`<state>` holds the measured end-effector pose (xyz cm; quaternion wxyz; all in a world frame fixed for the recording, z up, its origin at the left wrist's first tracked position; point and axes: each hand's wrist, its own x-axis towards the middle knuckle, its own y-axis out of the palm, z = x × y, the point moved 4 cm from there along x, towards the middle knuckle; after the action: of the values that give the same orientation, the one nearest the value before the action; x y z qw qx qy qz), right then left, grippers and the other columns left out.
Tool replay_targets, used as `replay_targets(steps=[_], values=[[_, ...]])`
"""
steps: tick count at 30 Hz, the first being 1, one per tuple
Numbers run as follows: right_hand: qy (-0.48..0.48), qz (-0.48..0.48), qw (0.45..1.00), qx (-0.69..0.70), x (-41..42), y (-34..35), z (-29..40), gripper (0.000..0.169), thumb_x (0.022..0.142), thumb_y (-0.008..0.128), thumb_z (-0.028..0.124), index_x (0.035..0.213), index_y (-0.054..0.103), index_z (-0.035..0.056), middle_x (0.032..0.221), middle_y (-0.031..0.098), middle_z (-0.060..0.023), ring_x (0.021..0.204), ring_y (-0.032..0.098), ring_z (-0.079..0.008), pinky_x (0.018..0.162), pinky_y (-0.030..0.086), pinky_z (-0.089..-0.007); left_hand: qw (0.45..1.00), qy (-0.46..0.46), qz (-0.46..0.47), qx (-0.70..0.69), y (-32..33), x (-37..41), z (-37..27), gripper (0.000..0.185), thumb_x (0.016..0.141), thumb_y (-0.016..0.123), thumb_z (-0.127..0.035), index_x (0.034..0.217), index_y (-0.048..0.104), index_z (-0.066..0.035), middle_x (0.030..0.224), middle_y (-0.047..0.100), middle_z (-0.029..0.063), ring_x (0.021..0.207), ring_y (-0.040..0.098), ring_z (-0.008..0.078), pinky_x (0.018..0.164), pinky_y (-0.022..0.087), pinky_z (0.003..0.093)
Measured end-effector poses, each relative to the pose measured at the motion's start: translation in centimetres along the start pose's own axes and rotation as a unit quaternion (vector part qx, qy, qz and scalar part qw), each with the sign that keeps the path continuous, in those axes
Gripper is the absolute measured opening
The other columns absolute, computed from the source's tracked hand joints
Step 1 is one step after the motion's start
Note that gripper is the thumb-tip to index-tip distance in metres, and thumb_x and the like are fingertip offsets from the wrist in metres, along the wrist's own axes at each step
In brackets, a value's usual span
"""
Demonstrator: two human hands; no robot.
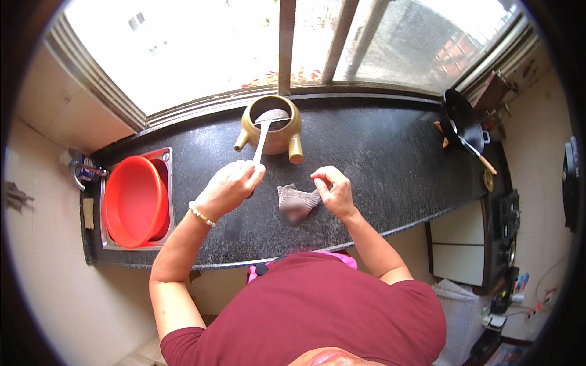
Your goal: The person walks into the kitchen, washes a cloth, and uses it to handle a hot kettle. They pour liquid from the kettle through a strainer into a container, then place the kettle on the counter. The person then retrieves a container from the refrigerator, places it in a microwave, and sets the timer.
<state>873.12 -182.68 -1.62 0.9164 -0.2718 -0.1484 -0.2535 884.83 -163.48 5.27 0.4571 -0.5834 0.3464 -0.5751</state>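
Observation:
My left hand point(233, 185) grips the pale handle of a strainer point(262, 144). The strainer's head lies across the mouth of a yellow-brown glazed clay pot point(294, 112), which has a short spout and a stubby side handle. Something dark shows inside the pot; its nature is unclear. Beside a crumpled grey checked cloth point(297, 194) is my right hand point(334, 190), fingers loosely curled and nothing visible between them. Whether it touches the cloth's corner I cannot tell. Part of the cloth is blurred.
A red plastic basin point(135, 201) sits in the metal sink point(170, 183) at left, under a curved faucet point(78, 176). On the dark stone counter point(380, 155), a black wok point(462, 121) leans at the far right with a wooden-handled utensil point(478, 155). A window runs behind.

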Motion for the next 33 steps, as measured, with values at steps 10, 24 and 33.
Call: replay_targets(steps=[10, 24, 33], values=[[0.077, -0.027, 0.996, -0.024, -3.3, -0.6, -1.9, 0.006, 0.074, 0.058, 0.0, 0.078, 0.06, 0.0034, 0.071, 0.056, -0.005, 0.056, 0.05, -0.0114, 0.052, 0.041, -0.0245, 1.0, 0.01, 0.014, 0.011, 1.7, 1.3, 1.6, 0.019, 0.07, 0.055, -0.004, 0.088, 0.051, -0.003, 0.074, 0.049, 0.0083, 0.07, 0.054, 0.0223, 0.063, 0.047, 0.0322], [0.133, 0.079, 0.988, -0.017, -5.3, 4.8, -8.9, 0.019, 0.076, 0.048, 0.013, 0.09, 0.058, 0.0054, 0.086, 0.06, -0.0147, 0.084, 0.058, -0.0291, 0.075, 0.045, -0.0374, 0.976, -0.164, 0.034, -0.142, 5.7, -2.8, 3.8, 0.048, 0.073, 0.06, -0.002, 0.119, 0.046, -0.008, 0.1, 0.055, 0.0137, 0.09, 0.055, 0.0303, 0.074, 0.046, 0.0364], [0.116, -0.232, 0.962, -0.083, -7.4, -8.8, -12.6, 0.02, 0.082, 0.046, 0.012, 0.1, 0.052, 0.0065, 0.094, 0.058, -0.0153, 0.084, 0.058, -0.0316, 0.072, 0.047, -0.0376, 0.772, -0.487, -0.227, -0.339, 9.5, -12.3, -2.1, 0.036, 0.085, 0.047, 0.0, 0.121, 0.045, -0.004, 0.095, 0.055, 0.0065, 0.074, 0.054, 0.0127, 0.064, 0.047, 0.0236]])
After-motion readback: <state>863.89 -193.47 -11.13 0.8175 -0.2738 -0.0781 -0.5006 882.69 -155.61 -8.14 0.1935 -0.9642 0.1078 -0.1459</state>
